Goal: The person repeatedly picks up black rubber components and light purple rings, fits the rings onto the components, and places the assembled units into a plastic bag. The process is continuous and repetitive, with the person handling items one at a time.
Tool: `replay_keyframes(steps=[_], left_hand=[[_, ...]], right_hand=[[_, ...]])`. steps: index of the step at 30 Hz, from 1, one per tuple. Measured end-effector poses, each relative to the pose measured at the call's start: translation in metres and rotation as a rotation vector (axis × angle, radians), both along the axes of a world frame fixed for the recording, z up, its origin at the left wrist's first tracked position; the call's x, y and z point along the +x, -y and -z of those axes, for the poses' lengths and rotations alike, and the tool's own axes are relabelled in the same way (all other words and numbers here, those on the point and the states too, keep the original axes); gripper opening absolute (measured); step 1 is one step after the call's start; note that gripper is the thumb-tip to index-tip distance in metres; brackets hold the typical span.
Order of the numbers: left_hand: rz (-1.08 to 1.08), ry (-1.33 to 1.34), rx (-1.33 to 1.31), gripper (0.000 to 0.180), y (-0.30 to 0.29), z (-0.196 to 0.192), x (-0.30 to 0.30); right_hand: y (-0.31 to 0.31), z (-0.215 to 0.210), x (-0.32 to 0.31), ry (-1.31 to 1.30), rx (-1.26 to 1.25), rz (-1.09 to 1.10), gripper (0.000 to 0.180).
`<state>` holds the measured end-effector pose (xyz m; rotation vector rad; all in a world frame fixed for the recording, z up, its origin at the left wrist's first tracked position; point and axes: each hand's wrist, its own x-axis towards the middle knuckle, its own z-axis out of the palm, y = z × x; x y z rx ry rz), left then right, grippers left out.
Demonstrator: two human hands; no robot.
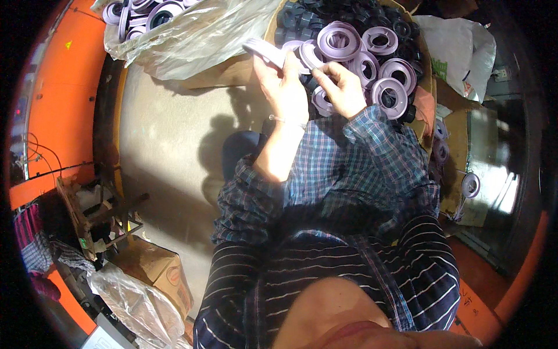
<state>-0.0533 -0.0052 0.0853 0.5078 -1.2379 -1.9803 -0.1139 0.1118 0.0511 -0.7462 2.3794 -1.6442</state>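
Close to the near left edge of a big carton, my left hand [283, 87] grips a pale lilac plastic ring [263, 50], tilted nearly edge-on between thumb and fingers. My right hand [344, 90] is beside it, thumb and forefinger closed on the rim of another lilac ring [312, 53]. Between the hands more ring edges show; I cannot tell whether they are held too. Several loose lilac rings [390, 98] lie around my right hand, on top of many small black plastic parts [302, 20].
The open carton [429, 70] stands in front of me. A clear plastic bag [192, 43] with more rings is at the far left. At left are an orange machine [64, 87], a metal frame [96, 218] and a cardboard box [154, 270]. A white bag [459, 49] lies at right.
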Motion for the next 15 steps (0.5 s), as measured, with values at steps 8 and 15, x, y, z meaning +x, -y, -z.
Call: replay_keyframes(steps=[8, 15], left_hand=[[-0.008, 0.054, -0.14, 0.051, 0.001, -0.004, 0.0], [0.0, 0.047, -0.108, 0.047, 0.007, 0.003, 0.0]], right_hand=[[0.006, 0.062, 0.043, -0.531, 0.896, -0.229, 0.051], [0.006, 0.059, 0.034, -0.095, 0.733, -0.257, 0.033]])
